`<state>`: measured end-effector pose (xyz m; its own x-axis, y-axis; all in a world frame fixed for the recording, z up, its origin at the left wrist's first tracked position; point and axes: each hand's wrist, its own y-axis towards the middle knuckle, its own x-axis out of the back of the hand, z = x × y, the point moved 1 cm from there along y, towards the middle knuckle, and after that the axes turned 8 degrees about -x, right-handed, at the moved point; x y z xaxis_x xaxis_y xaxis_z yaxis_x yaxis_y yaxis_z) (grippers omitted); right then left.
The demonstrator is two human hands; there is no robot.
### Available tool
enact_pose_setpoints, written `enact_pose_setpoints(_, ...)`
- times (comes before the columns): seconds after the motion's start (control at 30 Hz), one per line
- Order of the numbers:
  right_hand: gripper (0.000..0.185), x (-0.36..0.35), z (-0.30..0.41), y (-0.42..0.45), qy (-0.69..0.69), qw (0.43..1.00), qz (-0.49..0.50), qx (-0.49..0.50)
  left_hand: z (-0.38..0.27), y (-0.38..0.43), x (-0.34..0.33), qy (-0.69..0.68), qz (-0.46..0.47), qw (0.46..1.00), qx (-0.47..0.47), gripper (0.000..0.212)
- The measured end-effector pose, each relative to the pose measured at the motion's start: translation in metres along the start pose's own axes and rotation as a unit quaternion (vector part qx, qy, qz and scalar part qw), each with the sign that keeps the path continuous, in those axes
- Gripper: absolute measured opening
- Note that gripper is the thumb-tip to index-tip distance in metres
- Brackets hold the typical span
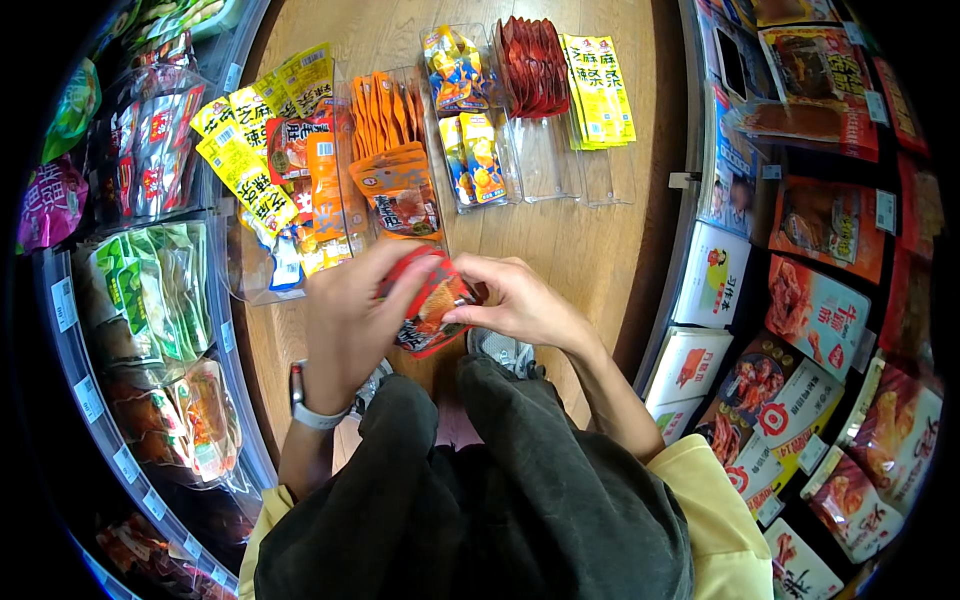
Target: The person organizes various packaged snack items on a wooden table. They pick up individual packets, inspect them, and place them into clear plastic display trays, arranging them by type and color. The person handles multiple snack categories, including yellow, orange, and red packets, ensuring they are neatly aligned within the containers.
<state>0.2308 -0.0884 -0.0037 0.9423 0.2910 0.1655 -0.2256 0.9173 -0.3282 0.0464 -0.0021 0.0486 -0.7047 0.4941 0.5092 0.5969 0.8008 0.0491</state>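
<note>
Above my knees, both hands grip a red snack pouch (429,319) with a food picture on its front. My left hand (360,304), slightly blurred and with a watch on the wrist, covers the pouch's left side. On the right side, my right hand (517,300) pinches it between thumb and fingers. Just beyond my hands stands a clear tray of orange pouches (386,112), with one orange pouch (395,191) lying face up at its near end. To its left, a clear bin (262,289) holds mixed yellow, red and orange packets (259,165).
A clear divided tray (547,169) on the wooden floor (562,240) carries blue-yellow packets (459,71), a row of dark red pouches (531,67) and yellow packets (600,90). Stocked shelves with price tags flank me: green packs (150,285) at left, boxed and bagged foods (817,315) at right.
</note>
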Motion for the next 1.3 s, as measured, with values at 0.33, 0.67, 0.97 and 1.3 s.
enact_pose_setpoints(0.33, 0.041, 0.036, -0.053, -0.038, 0.090, 0.983, -0.138, -0.080, 0.008, 0.010, -0.059, -0.232, -0.043, 0.971, 0.043, 0.041)
enact_pose_setpoints(0.67, 0.033, 0.106, -0.086, -0.017, 0.064, 0.930, -0.359, -0.049, 0.044, 0.031, -0.163, -0.211, 0.135, 0.968, -0.021, 0.088)
enact_pose_setpoints(0.97, 0.032, 0.158, -0.112, 0.035, -0.014, 0.917, -0.397, 0.024, 0.051, 0.101, -0.187, -0.256, 0.083, 0.963, -0.025, 0.095)
enact_pose_setpoints(1.3, 0.025, 0.152, -0.128, 0.054, -0.059, 0.902, -0.428, -0.001, 0.071, 0.108, -0.193, -0.253, 0.059, 0.966, -0.007, 0.091)
